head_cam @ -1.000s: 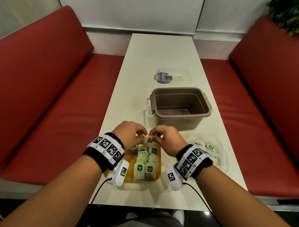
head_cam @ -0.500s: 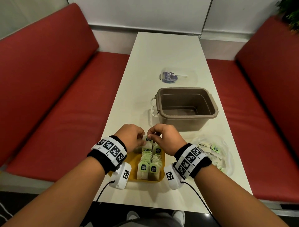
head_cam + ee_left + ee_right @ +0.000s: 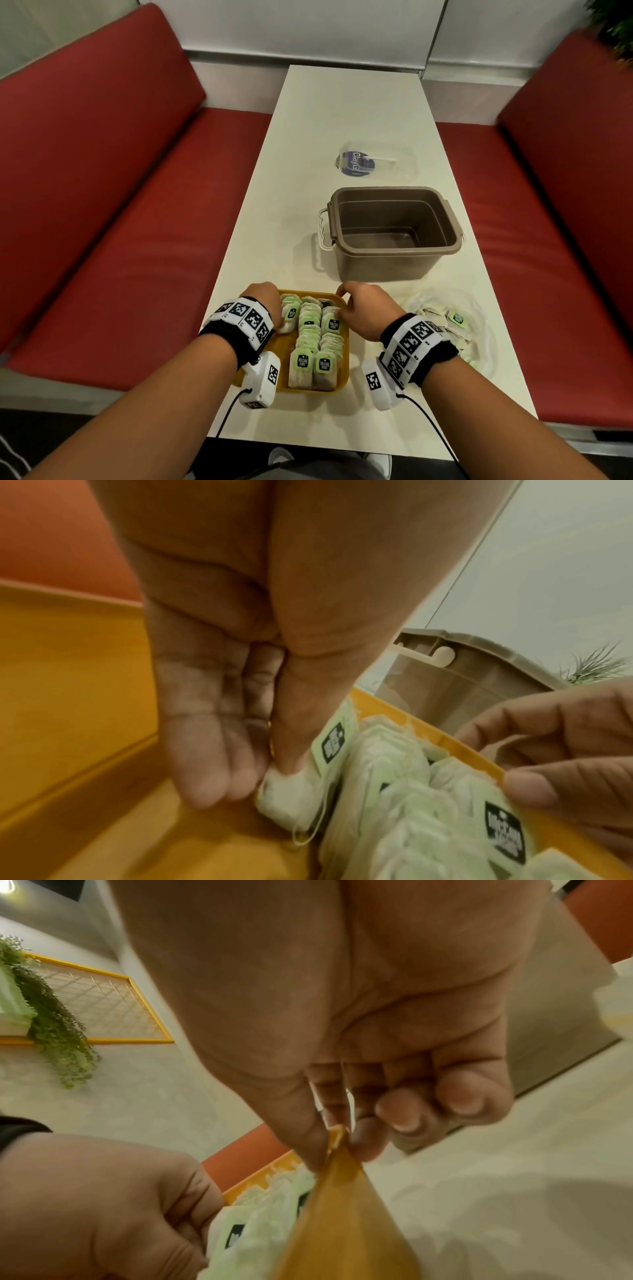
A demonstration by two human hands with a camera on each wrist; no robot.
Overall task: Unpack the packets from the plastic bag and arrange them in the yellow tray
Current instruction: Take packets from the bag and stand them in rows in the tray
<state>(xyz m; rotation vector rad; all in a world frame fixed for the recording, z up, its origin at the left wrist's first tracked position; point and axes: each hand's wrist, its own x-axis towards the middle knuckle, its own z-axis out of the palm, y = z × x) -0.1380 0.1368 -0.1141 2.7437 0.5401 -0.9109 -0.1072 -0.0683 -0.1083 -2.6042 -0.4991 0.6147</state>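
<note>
The yellow tray lies at the table's near edge with rows of green-labelled tea packets standing in it. My left hand reaches into the tray's left side. In the left wrist view the left hand pinches one packet between thumb and fingers. My right hand is at the tray's far right corner, and its thumb and forefinger pinch the tray's rim. The clear plastic bag lies flat to the right of the tray, with several packets inside.
An empty brown tub with a white handle stands just beyond the tray and bag. Farther back lies a clear lid with a blue label. Red benches flank the narrow white table.
The hands, which met over the tray's far middle around one packet, have parted. The left went down to the left column; the right went to the tray's far right corner.
</note>
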